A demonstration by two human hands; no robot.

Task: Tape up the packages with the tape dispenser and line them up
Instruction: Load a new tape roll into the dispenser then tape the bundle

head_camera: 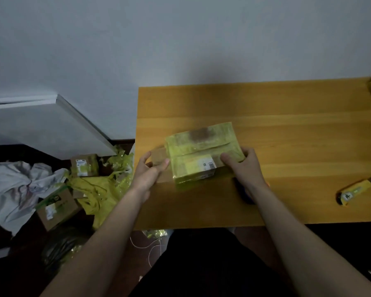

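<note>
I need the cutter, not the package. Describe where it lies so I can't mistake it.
Start from the wooden table and go to its right end, near the front edge. There a yellow utility knife lies flat and alone, well right of the right hand. Unlike the broad yellow-taped package held by both hands, it is slim and stick-shaped with a dark tip.

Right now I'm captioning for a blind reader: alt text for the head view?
Two hands hold a yellow-taped package on a wooden table: the left hand grips a cardboard flap at its end, the right hand holds its other end. A yellow cutter lies to the right; boxes and tape scraps litter the floor left.
</note>
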